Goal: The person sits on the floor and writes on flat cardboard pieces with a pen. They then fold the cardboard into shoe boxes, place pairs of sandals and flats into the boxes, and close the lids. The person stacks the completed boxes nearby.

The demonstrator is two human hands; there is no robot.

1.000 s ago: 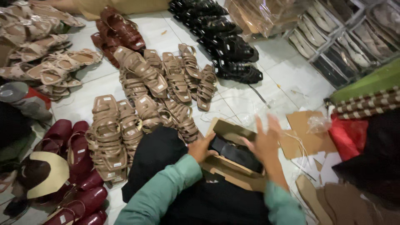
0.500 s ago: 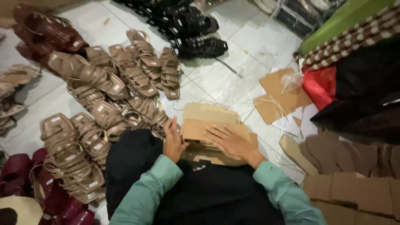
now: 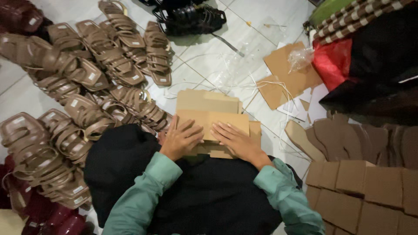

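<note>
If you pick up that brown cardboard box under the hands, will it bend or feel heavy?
The cardboard box would probably bend a little, since its flaps look thin and both the left hand and right hand press them flat. It likely feels light for its size. With flat sides and corners it should not roll, though loose flaps might pop open.
</note>
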